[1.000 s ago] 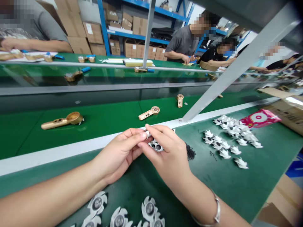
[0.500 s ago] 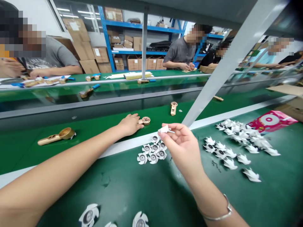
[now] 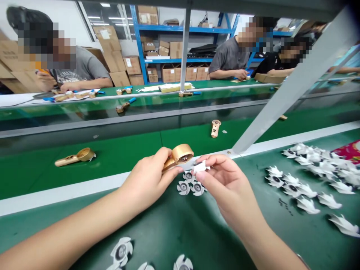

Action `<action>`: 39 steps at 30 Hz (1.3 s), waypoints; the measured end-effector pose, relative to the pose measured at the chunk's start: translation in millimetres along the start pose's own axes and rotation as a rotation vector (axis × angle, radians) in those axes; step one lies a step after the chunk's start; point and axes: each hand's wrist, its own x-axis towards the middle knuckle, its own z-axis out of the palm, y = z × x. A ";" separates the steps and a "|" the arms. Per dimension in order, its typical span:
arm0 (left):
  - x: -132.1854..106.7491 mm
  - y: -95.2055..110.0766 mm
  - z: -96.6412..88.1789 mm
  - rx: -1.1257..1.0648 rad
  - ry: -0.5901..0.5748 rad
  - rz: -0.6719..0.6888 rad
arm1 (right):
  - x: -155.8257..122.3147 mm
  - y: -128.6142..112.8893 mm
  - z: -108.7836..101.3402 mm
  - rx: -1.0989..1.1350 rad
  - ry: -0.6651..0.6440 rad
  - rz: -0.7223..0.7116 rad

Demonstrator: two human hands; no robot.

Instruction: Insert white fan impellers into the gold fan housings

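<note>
My left hand (image 3: 152, 172) is closed round the handle of a gold handheld-fan housing (image 3: 182, 152), its round head tipped toward the right. Pinched in my right hand (image 3: 225, 176) is a white fan blade wheel (image 3: 200, 167), close beside the open side of that round head. A small gap seems to lie between the two parts. Under them several more blade wheels (image 3: 184, 187) lie on the green table, partly hidden by my hands.
A white rail (image 3: 112, 181) separates the table from the green belt, where another gold housing (image 3: 215, 128) and a longer one (image 3: 74, 157) lie. White blade wheels (image 3: 308, 204) cover the right side. A slanted grey post (image 3: 261, 112) rises there. Co-workers sit opposite.
My left hand has taken up the gold housing from the belt and brought it toward my right hand. The blade wheel stays in my right hand. The view has shifted.
</note>
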 end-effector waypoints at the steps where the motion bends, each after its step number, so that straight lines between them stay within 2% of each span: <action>1: -2.0 -0.9 0.8 0.002 0.007 0.007 | -2.0 0.9 1.4 -0.018 -0.016 -0.021; 7: -5.4 -0.4 5.6 -0.050 -0.031 0.047 | -6.6 4.3 6.7 -0.207 -0.053 -0.117; 11: -6.7 -2.2 9.9 -0.052 -0.044 0.088 | -5.1 5.6 7.6 -0.108 -0.036 -0.011; 15: -7.3 -5.4 13.4 -0.007 -0.023 0.110 | -5.2 4.6 8.7 -0.052 -0.008 0.002; 20: -7.8 -2.4 13.0 0.096 0.027 0.120 | -7.0 0.6 11.8 -0.034 0.019 0.050; 23: -8.6 -3.2 14.9 0.193 0.089 0.180 | -7.7 -0.4 12.2 -0.019 0.057 0.079; 27: -11.9 -8.3 26.5 0.308 0.147 0.261 | -9.3 2.1 10.9 0.079 0.128 0.219; 32: -17.2 -7.7 36.5 0.364 0.113 0.269 | -10.7 3.9 9.4 0.140 0.129 0.380; 36: -3.9 -16.4 22.8 0.456 0.085 0.192 | -3.5 3.1 0.3 -0.030 0.034 0.444; 39: 18.3 -41.7 7.9 0.550 0.086 0.055 | 9.2 -0.3 -14.4 -0.324 -0.002 0.396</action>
